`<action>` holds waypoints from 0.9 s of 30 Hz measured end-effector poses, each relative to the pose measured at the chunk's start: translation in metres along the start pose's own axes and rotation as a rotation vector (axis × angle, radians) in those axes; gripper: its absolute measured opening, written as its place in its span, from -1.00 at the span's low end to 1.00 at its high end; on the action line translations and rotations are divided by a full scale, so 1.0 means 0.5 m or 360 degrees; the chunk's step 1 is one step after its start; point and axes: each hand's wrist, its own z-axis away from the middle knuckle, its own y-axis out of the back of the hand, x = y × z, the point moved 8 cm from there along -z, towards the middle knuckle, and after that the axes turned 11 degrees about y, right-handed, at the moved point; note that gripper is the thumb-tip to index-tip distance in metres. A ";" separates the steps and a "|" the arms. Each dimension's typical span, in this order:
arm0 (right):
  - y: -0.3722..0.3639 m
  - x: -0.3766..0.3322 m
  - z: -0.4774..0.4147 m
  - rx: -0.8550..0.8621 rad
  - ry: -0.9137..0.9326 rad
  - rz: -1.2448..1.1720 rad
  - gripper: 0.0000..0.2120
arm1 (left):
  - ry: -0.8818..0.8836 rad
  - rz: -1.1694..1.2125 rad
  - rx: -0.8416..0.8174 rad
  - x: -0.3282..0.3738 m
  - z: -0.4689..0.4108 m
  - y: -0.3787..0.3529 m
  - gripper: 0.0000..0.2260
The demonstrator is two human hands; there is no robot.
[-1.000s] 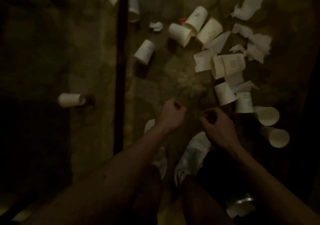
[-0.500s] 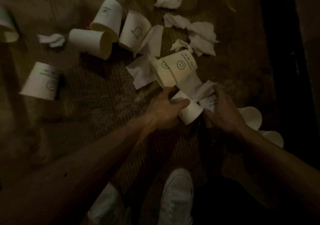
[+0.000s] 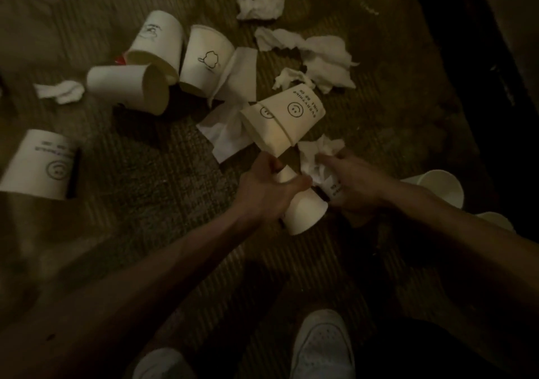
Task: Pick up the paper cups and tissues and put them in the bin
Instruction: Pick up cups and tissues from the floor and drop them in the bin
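The floor (image 3: 145,232) is littered well beyond my reach, so I think it makes sense to fill both hands before heading for the bin, which I can't see from here. My left hand (image 3: 262,191) is wrapped round a plain cup (image 3: 303,212), thumb across its side, mouth pointing back towards my shoe (image 3: 323,346). My right hand (image 3: 358,186) is curled over a printed cup (image 3: 335,189), just beside the plain one and nearly touching it.

I reckon the neat move is to slide one cup into the other so a single hand carries both. I should squeeze lightly, since thin paper walls will probably buckle. The nested smiley cups (image 3: 288,116) lie on their side just past my left fingertips and could be stacked on the same way. An open cup (image 3: 437,186) sits close beside my right wrist.

Smallest, a crumpled tissue (image 3: 318,154) is bunched under my right fingers, against the printed cup. In this dim light I can't tell whether I'm pinching it or only pressing on it.
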 end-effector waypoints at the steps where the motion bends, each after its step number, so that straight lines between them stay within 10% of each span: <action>1: -0.002 -0.006 -0.002 0.0031 0.0012 0.0015 -0.12 | -0.0039 -0.0005 -0.0018 -0.003 0.001 0.009 -0.49; 8: 0.020 -0.022 0.005 0.0222 -0.0031 -0.0037 -0.37 | -0.0005 -0.0200 -0.0100 -0.051 0.014 0.073 -0.68; 20: 0.061 -0.374 0.027 0.0088 0.0387 -0.1293 -0.90 | -0.0193 0.0205 0.0426 -0.058 0.225 0.283 -0.73; 27: 0.020 -0.607 0.043 -0.0376 0.0692 -0.1409 -0.51 | -0.0254 0.0541 0.0899 -0.126 0.368 0.421 -0.66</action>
